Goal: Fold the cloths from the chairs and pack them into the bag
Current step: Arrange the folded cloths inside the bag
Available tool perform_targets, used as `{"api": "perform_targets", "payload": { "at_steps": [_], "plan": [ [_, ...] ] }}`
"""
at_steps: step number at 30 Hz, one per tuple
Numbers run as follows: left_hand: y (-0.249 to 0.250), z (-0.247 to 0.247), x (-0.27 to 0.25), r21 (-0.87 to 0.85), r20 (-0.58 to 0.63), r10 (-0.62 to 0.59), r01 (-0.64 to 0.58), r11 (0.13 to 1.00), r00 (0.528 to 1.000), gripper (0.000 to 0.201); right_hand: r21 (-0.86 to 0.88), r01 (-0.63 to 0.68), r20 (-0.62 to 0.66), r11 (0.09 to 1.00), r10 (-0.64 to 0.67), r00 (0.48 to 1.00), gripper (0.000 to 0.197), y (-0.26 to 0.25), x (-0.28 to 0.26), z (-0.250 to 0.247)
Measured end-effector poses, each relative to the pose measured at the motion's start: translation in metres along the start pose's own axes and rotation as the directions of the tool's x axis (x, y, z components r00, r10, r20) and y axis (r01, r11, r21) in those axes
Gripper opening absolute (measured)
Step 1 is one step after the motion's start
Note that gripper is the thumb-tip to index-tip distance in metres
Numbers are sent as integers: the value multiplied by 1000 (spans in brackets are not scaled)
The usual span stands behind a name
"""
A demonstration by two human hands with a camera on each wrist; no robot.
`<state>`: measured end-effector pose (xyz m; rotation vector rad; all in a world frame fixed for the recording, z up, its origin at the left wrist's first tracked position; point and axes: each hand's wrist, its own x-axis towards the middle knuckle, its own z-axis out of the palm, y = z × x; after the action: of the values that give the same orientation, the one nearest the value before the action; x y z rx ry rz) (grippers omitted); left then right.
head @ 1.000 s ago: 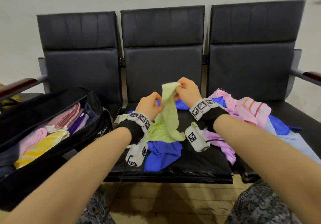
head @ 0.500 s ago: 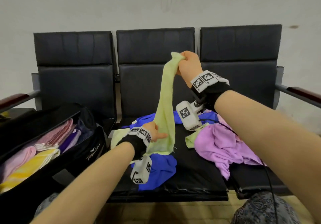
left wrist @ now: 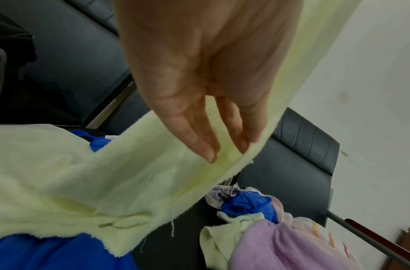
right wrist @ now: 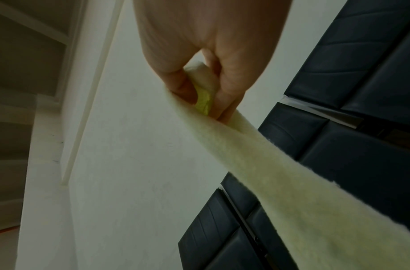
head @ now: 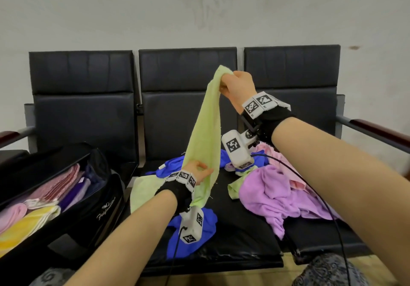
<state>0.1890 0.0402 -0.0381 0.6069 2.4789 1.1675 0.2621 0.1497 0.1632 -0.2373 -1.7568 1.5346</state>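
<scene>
Head view shows your right hand [head: 238, 84] pinching the green cloth [head: 205, 130] by its top corner above the middle chair [head: 188, 108], while your left hand [head: 196, 171], fingers straight, touches its lower part.

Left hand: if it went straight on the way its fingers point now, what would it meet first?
The left hand already has straight fingertips on the pale green terry cloth. Past that strip probably lies the black padded chair seat, though depth is unclear.
</scene>
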Motion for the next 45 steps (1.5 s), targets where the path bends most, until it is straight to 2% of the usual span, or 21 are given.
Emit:
{"api": "perform_targets", "payload": {
  "at_steps": [5,7,10,13,14,16,18,21,22,24,27,28,29,31,34,36,38,40,42,43,45],
  "plan": [
    [10,5,-10,-169,91,50,-34,985,995,8,50,15,-21,999,-14,1000,18,-4,0,-13],
    [16,9,-16,-241,100,42,-17,970,994,9,37,43,-38,998,-41,998,14,-5,-1,-16],
    [21,5,-22,-303,63,-8,27,953,998,2,8,36,-118,999,-34,992,24,-4,0,-20],
    [14,-13,-18,-312,-90,-13,-16,950,996,5,-36,14,-210,999,-21,978,26,4,8,-39],
    [11,-22,-18,-290,-178,17,-69,954,984,9,-37,1,-250,999,-10,968,23,4,9,-47],
    [6,-49,-16,-109,-274,152,-188,976,949,19,18,-13,-336,1000,18,942,29,5,10,-64],
    [6,-81,-17,140,-211,239,-213,967,948,35,9,-20,-401,1000,22,916,38,11,16,-80],
    [1,-114,-13,225,-105,102,-77,971,989,29,-47,-64,-395,997,40,918,40,25,21,-93],
    [-1,-118,-14,192,-84,67,-50,980,994,22,-75,-82,-392,994,46,919,40,29,20,-93],
    [-11,-120,-18,126,-91,-16,28,992,996,24,-159,-109,-395,981,38,918,40,39,16,-95],
    [-23,-118,-24,316,-112,-30,65,947,993,21,-260,-149,-376,954,42,926,43,48,7,-95],
    [-24,-115,-22,309,-145,7,38,950,989,25,-263,-167,-365,950,62,929,42,50,6,-96],
    [-22,-112,-20,263,-148,1,39,964,989,24,-263,-183,-349,947,83,934,39,51,6,-96],
    [-11,-105,-21,65,-153,89,-80,995,984,4,-281,-197,-319,939,102,942,28,51,6,-95],
    [27,-99,-25,-117,-252,220,-256,960,942,10,-328,-163,-253,931,79,964,15,49,4,-90],
    [55,-101,-23,-235,-377,257,-360,903,890,11,-372,-134,-192,919,65,979,10,49,3,-88],
    [78,-107,-23,-361,-522,207,-434,825,827,13,-370,-147,-171,917,88,981,6,50,0,-84],
    [90,-116,-23,-462,-620,136,-499,733,773,15,-361,-170,-186,917,107,977,18,55,1,-84],
    [86,-122,-19,-562,-628,91,-531,634,773,18,-353,-175,-189,919,114,975,25,64,0,-83],
    [79,-124,-15,-569,-622,78,-517,639,779,16,-347,-183,-184,920,124,975,26,70,0,-82],
    [50,-123,1,-460,-610,59,-415,785,790,7,-310,-220,-147,925,182,972,31,86,0,-79]
  ]
}}
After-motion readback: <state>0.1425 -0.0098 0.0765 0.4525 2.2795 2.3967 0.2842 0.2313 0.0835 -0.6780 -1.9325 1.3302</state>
